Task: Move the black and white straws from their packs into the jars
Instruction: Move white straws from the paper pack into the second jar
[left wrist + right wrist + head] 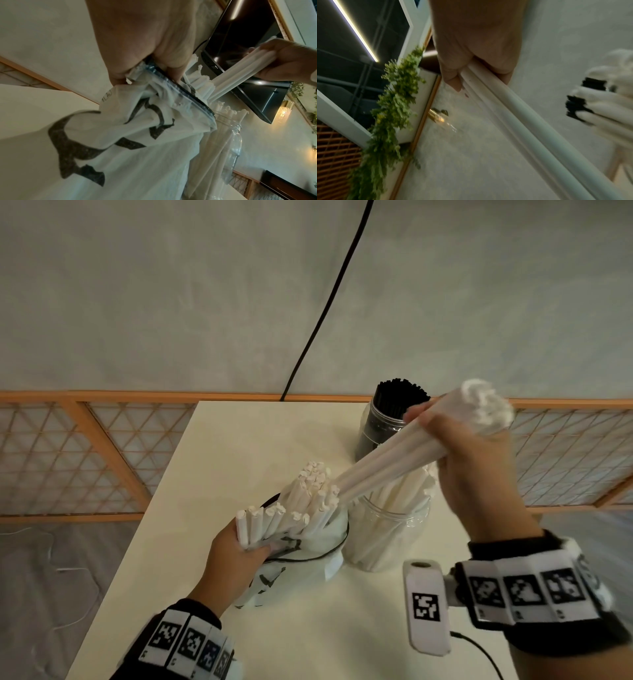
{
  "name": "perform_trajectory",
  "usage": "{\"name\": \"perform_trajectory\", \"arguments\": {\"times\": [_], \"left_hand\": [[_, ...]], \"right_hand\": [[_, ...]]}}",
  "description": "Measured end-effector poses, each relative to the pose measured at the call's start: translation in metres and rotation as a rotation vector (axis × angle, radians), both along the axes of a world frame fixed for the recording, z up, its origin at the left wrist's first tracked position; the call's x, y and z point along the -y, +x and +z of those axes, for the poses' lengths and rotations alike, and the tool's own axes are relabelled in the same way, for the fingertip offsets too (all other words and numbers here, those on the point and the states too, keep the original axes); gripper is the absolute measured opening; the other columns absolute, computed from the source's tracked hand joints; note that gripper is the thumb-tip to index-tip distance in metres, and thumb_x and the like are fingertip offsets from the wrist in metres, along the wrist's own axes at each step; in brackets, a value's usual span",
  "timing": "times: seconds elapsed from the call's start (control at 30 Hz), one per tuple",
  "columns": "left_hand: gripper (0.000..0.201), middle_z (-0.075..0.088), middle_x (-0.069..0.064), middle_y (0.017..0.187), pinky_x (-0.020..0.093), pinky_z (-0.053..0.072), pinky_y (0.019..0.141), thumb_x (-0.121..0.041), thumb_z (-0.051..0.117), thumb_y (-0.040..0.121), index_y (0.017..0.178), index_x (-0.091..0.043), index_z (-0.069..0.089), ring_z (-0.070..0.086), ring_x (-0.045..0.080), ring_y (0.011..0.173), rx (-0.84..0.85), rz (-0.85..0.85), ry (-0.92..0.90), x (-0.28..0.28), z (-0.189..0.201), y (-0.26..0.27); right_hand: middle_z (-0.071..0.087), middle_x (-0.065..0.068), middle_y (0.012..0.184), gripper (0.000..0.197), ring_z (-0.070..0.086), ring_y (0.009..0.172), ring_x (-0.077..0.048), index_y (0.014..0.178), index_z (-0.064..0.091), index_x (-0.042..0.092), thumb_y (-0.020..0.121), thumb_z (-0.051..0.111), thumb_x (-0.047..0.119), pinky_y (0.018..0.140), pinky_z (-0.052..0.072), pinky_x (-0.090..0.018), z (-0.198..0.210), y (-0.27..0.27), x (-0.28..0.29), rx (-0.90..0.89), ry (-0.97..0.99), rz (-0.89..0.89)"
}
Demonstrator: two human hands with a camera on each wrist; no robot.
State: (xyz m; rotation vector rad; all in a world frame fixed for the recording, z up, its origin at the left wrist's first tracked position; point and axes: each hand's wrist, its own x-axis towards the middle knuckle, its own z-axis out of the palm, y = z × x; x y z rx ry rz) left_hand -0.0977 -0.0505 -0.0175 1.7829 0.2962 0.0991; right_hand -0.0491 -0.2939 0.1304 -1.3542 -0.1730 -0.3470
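Our right hand (479, 470) grips a bundle of white straws (387, 460) above the clear jar (387, 539); our left hand (233, 559) clutches the pack (294, 573) beside it.

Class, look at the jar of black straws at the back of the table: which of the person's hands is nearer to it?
The right. The right hand holds a bundle of white straws just in front of the jar of black straws. The left hand grips the straw pack at the table's near side, farther away.

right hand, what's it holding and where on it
The right hand grips a bundle of white straws near its upper end, the lower ends still at the mouth of the pack.
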Motion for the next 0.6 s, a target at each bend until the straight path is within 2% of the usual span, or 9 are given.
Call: {"name": "perform_trajectory", "arguments": {"times": [0.07,0.13,0.2,0.37,0.47,0.5,0.57,0.6], "left_hand": [[0.032,0.065,-0.004,0.081,0.011,0.044,0.059,0.003,0.078,0.067,0.083,-0.02,0.062,0.06,0.006,0.076,-0.006,0.009,-0.019,0.0,-0.002,0.001],[0.031,0.065,-0.004,0.08,0.017,0.044,0.062,0.002,0.079,0.067,0.082,-0.02,0.062,0.06,0.01,0.076,-0.007,0.02,-0.018,0.0,-0.002,0.001],[0.031,0.064,-0.004,0.08,0.018,0.042,0.062,0.002,0.078,0.068,0.081,-0.021,0.06,0.059,0.011,0.076,-0.013,0.022,-0.025,0.002,-0.001,0.001],[0.031,0.063,-0.004,0.077,0.017,0.041,0.061,0.003,0.077,0.069,0.079,-0.021,0.06,0.059,0.009,0.074,-0.006,0.023,-0.017,0.005,0.004,-0.002],[0.031,0.062,-0.005,0.075,0.015,0.04,0.058,0.003,0.076,0.07,0.076,-0.021,0.058,0.057,0.006,0.07,-0.012,0.028,-0.009,0.007,0.008,-0.003],[0.03,0.062,-0.005,0.075,0.015,0.04,0.058,0.002,0.076,0.07,0.076,-0.021,0.058,0.057,0.005,0.07,-0.017,0.032,-0.01,0.007,0.009,-0.004],[0.03,0.062,-0.005,0.075,0.016,0.04,0.058,0.001,0.076,0.071,0.077,-0.022,0.058,0.057,0.005,0.071,-0.028,0.04,-0.013,0.007,0.011,-0.005],[0.03,0.062,-0.005,0.076,0.017,0.041,0.058,0.001,0.076,0.071,0.077,-0.022,0.058,0.058,0.006,0.071,-0.03,0.045,-0.015,0.007,0.011,-0.005]], "right_hand": [[0.069,0.0,0.074,0.01,0.064,0.079,-0.017,0.071,0.069,0.017,0.068,0.064,0.009,0.071,0.051,-0.027,0.012,0.001,0.014,0.07,0.062,-0.039],[0.069,0.001,0.074,0.008,0.064,0.083,-0.017,0.075,0.066,0.014,0.071,0.063,0.008,0.075,0.05,-0.027,0.02,0.002,0.025,0.108,0.094,-0.091],[0.068,0.0,0.075,0.008,0.064,0.084,-0.017,0.08,0.065,0.01,0.074,0.062,0.006,0.077,0.051,-0.028,0.021,0.003,0.034,0.103,0.1,-0.134],[0.067,-0.007,0.08,0.017,0.065,0.08,-0.018,0.081,0.065,0.01,0.066,0.071,0.009,0.077,0.053,-0.032,-0.001,0.014,0.034,-0.039,0.077,-0.186],[0.065,-0.003,0.08,0.02,0.064,0.079,-0.017,0.08,0.065,0.018,0.065,0.077,0.011,0.076,0.052,-0.04,-0.023,0.021,0.027,-0.187,-0.078,-0.176],[0.064,-0.001,0.085,0.024,0.062,0.084,-0.017,0.081,0.065,0.021,0.062,0.079,0.016,0.081,0.052,-0.044,-0.03,0.022,0.026,-0.233,-0.158,-0.185],[0.062,0.001,0.106,0.045,0.057,0.105,-0.016,0.104,0.062,0.028,0.064,0.081,0.02,0.094,0.047,-0.044,-0.039,0.023,0.027,-0.298,-0.274,-0.225],[0.059,0.001,0.117,0.057,0.052,0.115,-0.015,0.118,0.055,0.026,0.067,0.08,0.019,0.099,0.044,-0.041,-0.042,0.023,0.028,-0.308,-0.283,-0.244]]}}
